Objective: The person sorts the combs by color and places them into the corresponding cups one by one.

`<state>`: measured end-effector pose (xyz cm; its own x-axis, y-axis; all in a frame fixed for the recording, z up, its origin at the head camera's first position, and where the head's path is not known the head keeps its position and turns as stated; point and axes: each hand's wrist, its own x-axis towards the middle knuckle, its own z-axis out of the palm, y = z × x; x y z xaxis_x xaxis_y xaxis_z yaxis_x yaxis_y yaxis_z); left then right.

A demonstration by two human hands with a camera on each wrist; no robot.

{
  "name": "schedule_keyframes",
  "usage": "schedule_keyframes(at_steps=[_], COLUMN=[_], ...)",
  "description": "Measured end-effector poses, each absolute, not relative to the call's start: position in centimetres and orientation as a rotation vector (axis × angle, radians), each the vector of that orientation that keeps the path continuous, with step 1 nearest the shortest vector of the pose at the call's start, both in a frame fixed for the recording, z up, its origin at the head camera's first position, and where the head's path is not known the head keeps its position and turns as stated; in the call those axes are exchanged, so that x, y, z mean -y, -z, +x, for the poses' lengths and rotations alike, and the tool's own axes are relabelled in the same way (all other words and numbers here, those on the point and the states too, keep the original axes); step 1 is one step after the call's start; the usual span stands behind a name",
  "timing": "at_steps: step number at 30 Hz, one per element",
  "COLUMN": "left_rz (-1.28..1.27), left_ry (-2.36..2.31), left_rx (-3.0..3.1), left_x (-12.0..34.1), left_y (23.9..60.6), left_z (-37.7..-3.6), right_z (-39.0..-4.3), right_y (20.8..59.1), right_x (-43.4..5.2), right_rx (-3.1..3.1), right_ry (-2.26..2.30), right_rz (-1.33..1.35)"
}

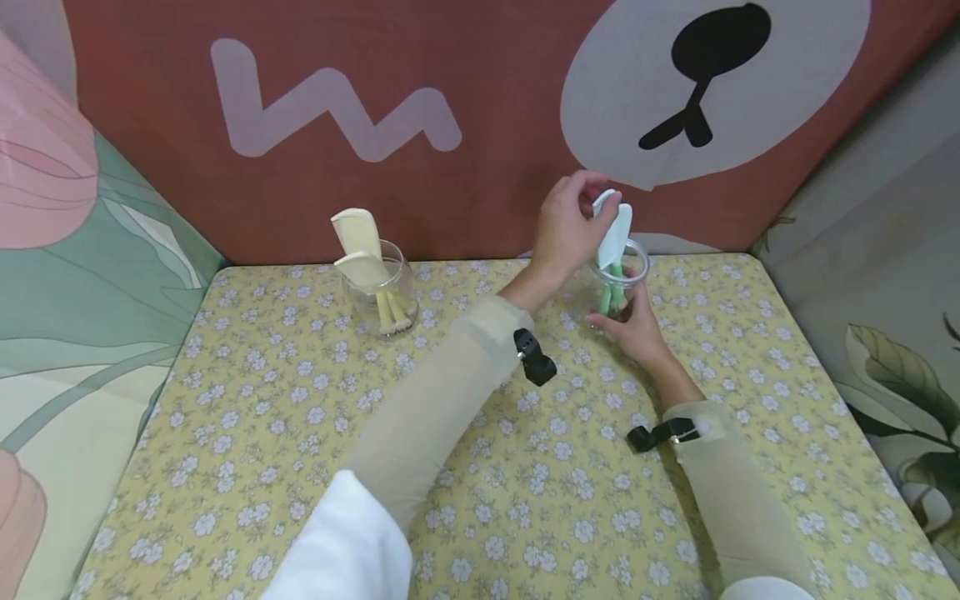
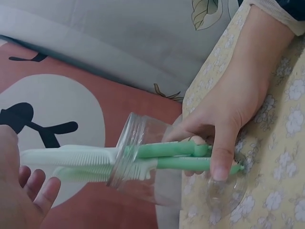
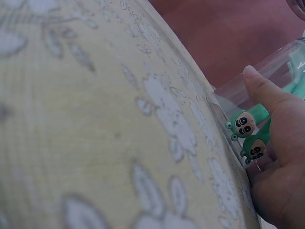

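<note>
At the back right of the table, a clear jar (image 1: 634,265) holds two combs with pale, toothed blades and green handles. My left hand (image 1: 567,223) is at the top of these combs, thumb and fingers pinching the upper end of one pale-green comb (image 2: 71,155). The second comb (image 1: 617,237) leans beside it, blade above the rim. Low on the jar, my right hand (image 1: 637,327) grips the side, its thumb (image 2: 222,157) across the glass. Small cartoon faces (image 3: 244,123) on the handle ends show through the jar near its bottom.
Another clear jar (image 1: 408,292) stands at the back left, with two cream-yellow combs (image 1: 357,233) leaning out to the left. A flowered yellow cloth (image 1: 315,467) covers the table. Directly behind the jars rises a reddish-brown printed backdrop (image 1: 480,200).
</note>
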<state>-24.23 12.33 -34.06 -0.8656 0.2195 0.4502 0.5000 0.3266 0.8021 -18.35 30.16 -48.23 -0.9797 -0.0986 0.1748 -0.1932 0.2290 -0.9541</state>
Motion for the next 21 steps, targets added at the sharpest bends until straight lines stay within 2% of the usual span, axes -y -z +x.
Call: schedule_keyframes(at_steps=[10, 14, 21], left_rz=[-0.673, -0.777, -1.044], left_ry=[1.427, 1.307, 1.147], left_rx=[2.439, 2.582, 2.681], left_x=[-9.8, -8.1, -4.1], left_y=[32.9, 32.9, 34.2], left_z=[-23.4, -21.9, -18.3], right_z=[-18.7, -19.1, -18.5], right_y=[49.0, 49.8, 48.3], right_x=[-31.2, -32.0, -33.6], right_rx=[2.487, 2.537, 2.679], right_ry=[-1.817, -1.789, -1.66], right_rz=[0.202, 0.189, 0.271])
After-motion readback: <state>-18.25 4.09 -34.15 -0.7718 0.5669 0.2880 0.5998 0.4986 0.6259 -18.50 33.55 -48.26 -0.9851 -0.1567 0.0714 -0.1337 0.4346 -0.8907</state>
